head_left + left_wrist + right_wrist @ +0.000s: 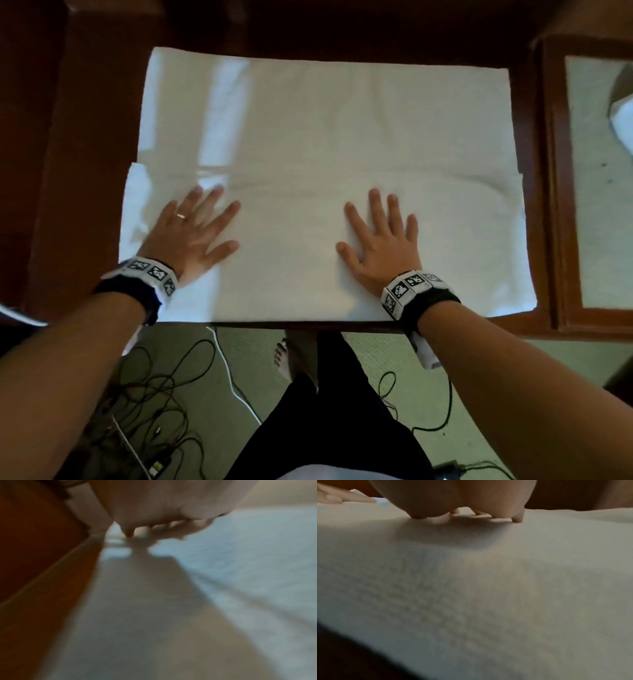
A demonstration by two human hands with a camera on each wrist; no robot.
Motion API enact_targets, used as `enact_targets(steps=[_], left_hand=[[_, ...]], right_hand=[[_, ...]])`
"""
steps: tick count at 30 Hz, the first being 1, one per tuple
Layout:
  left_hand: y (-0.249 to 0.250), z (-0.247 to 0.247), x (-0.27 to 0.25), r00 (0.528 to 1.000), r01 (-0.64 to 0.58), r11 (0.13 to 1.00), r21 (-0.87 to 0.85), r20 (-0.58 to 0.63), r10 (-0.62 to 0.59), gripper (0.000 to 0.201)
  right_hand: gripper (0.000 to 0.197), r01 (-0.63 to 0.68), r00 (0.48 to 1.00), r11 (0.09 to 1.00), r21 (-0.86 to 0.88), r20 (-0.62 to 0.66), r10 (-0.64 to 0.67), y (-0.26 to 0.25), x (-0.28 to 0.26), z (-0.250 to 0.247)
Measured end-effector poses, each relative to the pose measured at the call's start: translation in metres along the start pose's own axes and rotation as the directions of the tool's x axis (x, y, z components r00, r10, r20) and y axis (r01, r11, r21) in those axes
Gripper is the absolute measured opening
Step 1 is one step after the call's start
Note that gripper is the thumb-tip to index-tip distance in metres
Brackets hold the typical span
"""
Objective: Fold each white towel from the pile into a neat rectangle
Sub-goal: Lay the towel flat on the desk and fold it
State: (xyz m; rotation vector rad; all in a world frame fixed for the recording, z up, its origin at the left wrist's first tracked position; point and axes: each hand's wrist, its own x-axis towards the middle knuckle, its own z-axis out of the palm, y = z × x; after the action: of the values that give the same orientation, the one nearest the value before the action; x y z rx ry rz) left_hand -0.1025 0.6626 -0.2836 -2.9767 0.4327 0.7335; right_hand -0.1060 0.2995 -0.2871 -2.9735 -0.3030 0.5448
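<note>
Tangled cables (161, 394) litter the floor at lower left. The left hand (191, 233) and right hand (383, 243) lie flat, fingers spread, on the white towel (325, 137) covering the wooden table (85, 171); a mirror (596, 192) stands right.

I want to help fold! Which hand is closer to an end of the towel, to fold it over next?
Left. The left hand lies flat near the white towel's left end; the right hand rests nearer the middle.
</note>
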Motion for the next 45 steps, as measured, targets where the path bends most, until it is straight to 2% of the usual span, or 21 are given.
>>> enact_targets(steps=[3,4,6,8,10,12,13,15,17,19,21,24,26,27,29,31,32,35,39,42,45], left_hand=[[-0.048,-0.011,-0.005,0.958,0.285,0.956,-0.063,0.056,-0.282,0.072],[-0.046,-0.014,-0.006,0.954,0.301,0.950,-0.083,0.032,-0.300,0.075],[-0.027,-0.016,-0.006,0.971,0.238,0.966,-0.099,-0.010,-0.240,0.080],[-0.009,-0.010,-0.002,0.972,0.233,0.968,-0.093,0.054,-0.228,0.087],[0.000,-0.014,0.004,0.941,0.339,0.925,-0.171,0.078,-0.330,0.092],[0.018,-0.024,0.005,0.923,0.373,0.884,-0.282,0.011,-0.385,0.089],[0.032,-0.026,0.004,0.934,0.324,0.891,-0.318,-0.043,-0.355,0.086],[0.068,-0.020,-0.007,0.973,0.157,0.935,-0.317,-0.112,-0.201,0.083],[0.099,0.003,-0.024,0.996,0.056,0.966,-0.251,-0.057,-0.072,0.085],[0.110,0.027,-0.038,0.997,0.072,0.978,-0.195,-0.015,-0.076,0.084],[0.109,0.037,-0.045,0.994,0.090,0.979,-0.184,-0.046,-0.100,0.082],[0.104,0.042,-0.050,0.991,0.091,0.983,-0.157,-0.079,-0.105,0.084],[0.100,0.041,-0.054,0.988,0.127,0.979,-0.161,-0.066,-0.139,0.087],[0.098,0.039,-0.058,0.986,0.144,0.976,-0.163,-0.062,-0.155,0.090],[0.095,0.034,-0.070,0.983,0.163,0.974,-0.159,-0.060,-0.174,0.092],[0.091,0.033,-0.083,0.980,0.188,0.968,-0.166,-0.037,-0.197,0.092],[0.088,0.033,-0.088,0.978,0.204,0.963,-0.176,-0.014,-0.210,0.092],[0.086,0.025,-0.100,0.971,0.241,0.949,-0.205,0.053,-0.235,0.083],[0.085,-0.008,-0.095,0.966,0.253,0.950,-0.184,0.104,-0.237,0.063],[0.080,-0.043,-0.080,0.963,0.250,0.937,-0.243,0.160,-0.216,0.056],[0.077,-0.079,-0.065,0.968,0.238,0.918,-0.319,0.152,-0.198,0.049]], right_hand=[[0.072,0.005,1.000,1.000,-0.020,0.027,-0.005,-0.001,0.003,-0.005],[0.072,0.001,0.999,1.000,-0.020,0.034,0.000,-0.002,0.004,-0.006],[0.072,-0.006,0.999,1.000,-0.020,0.041,0.006,-0.003,0.003,-0.007],[0.073,-0.005,0.999,1.000,-0.024,0.050,0.006,-0.002,0.003,-0.009],[0.074,0.009,0.997,1.000,-0.022,0.080,-0.007,-0.004,0.007,-0.014],[0.073,0.016,0.994,1.000,-0.003,0.109,-0.015,-0.005,0.007,-0.021],[0.073,0.014,0.993,1.000,0.003,0.113,-0.014,-0.004,0.005,-0.024],[0.070,0.019,0.995,1.000,0.001,0.097,-0.019,0.000,-0.011,-0.022],[0.068,0.015,0.997,1.000,-0.007,0.072,-0.014,0.016,-0.043,-0.009],[0.065,-0.038,0.998,0.999,0.008,0.058,0.038,0.048,-0.081,0.007],[0.065,-0.178,0.983,0.983,0.032,0.051,0.177,0.087,-0.117,0.020],[0.070,-0.418,0.908,0.904,0.090,0.022,0.418,0.124,-0.149,0.025],[0.071,-0.485,0.873,0.868,0.107,0.004,0.488,0.122,-0.147,0.022],[0.070,-0.483,0.873,0.869,0.107,-0.022,0.488,0.114,-0.143,0.018],[0.065,-0.384,0.918,0.918,0.102,-0.060,0.391,0.090,-0.132,0.010],[0.063,-0.226,0.973,0.970,0.093,-0.017,0.229,0.064,-0.126,0.006],[0.063,-0.193,0.981,0.977,0.090,0.034,0.191,0.053,-0.125,0.006],[0.062,-0.238,0.965,0.968,0.081,0.138,0.225,0.037,-0.129,0.002],[0.045,-0.260,0.955,0.964,0.053,0.162,0.249,0.036,-0.128,-0.027],[0.045,-0.277,0.951,0.957,0.081,0.169,0.261,0.035,-0.112,-0.063],[0.043,-0.283,0.952,0.951,0.125,0.159,0.262,0.031,-0.092,-0.096]])
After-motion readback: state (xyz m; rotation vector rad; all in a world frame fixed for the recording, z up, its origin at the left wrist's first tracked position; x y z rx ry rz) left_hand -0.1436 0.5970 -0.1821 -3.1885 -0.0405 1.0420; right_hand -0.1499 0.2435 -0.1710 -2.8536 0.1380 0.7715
